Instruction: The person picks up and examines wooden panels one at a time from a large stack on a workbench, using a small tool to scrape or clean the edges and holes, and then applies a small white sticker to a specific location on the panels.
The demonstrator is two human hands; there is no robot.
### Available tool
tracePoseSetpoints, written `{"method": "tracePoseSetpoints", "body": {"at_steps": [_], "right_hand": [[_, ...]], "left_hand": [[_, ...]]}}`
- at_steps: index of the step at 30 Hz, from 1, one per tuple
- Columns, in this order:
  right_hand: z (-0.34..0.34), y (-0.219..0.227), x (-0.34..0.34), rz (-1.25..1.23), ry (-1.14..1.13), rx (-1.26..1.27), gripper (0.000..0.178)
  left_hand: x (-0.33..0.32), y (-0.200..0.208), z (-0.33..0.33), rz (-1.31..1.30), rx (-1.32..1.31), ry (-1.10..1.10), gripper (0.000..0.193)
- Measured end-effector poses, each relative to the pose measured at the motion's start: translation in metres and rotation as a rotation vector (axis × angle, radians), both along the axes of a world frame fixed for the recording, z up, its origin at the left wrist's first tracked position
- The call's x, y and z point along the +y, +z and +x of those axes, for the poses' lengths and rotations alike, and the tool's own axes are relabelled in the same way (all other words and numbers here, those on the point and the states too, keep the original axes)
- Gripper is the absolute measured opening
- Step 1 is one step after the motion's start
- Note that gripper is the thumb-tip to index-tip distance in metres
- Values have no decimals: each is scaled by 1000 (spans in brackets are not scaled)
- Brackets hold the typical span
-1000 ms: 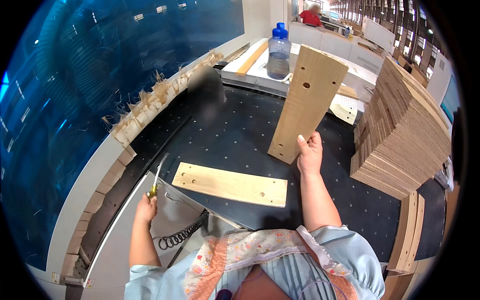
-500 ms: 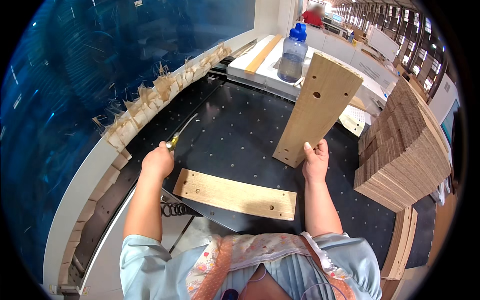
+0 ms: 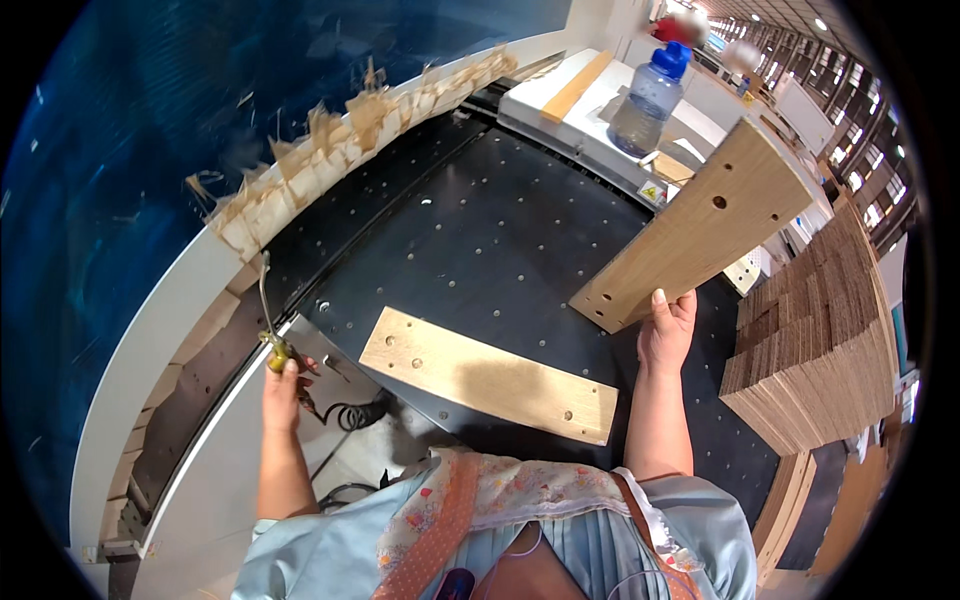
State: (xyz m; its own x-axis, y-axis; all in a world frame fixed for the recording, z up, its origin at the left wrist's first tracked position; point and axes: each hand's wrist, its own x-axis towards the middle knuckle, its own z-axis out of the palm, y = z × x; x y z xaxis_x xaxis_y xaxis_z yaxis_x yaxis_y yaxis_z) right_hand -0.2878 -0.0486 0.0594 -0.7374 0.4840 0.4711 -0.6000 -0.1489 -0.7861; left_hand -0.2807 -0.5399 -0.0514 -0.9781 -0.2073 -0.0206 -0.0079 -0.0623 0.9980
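My left hand [image 3: 282, 397] is closed round an air blow gun [image 3: 279, 350], yellow-green with a thin bent metal nozzle, off the left edge of the black table. A black coiled hose [image 3: 360, 414] hangs just right of it. With thumb in front, my right hand [image 3: 668, 332] grips the lower end of a pale wooden board [image 3: 700, 225] with drilled holes. That board stands tilted, its top leaning to the right and away. A second drilled board [image 3: 490, 375] lies flat near the front edge of the table, between my hands.
The black table [image 3: 470, 240] is dotted with small studs. A torn paper-like fringe [image 3: 350, 135] borders the blue panel at left. Beyond stands a water bottle [image 3: 648, 100] on a white machine top. Stacked boards [image 3: 815, 330] rise at right; more lie at lower right [image 3: 785, 515].
My left hand has drawn the blow gun left and back toward me, nozzle now pointing away. The board in my right hand leans further right. The whole view has shifted.
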Motion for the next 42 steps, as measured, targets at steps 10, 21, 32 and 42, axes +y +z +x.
{"method": "tracePoseSetpoints", "body": {"at_steps": [10,21,32,42], "right_hand": [[-3,-7,-9,103,82,-50,31],[-7,3,-29,129,53,-64,36],[-21,19,-8,215,-26,-107,22],[-17,39,11,1378,-237,-781,23]], "left_hand": [[41,-104,-3,-144,-317,394,29],[6,-275,-6,-699,-778,-5,41],[4,-204,36,-206,-904,-372,41],[15,-115,12,-6,-601,-861,26]]}}
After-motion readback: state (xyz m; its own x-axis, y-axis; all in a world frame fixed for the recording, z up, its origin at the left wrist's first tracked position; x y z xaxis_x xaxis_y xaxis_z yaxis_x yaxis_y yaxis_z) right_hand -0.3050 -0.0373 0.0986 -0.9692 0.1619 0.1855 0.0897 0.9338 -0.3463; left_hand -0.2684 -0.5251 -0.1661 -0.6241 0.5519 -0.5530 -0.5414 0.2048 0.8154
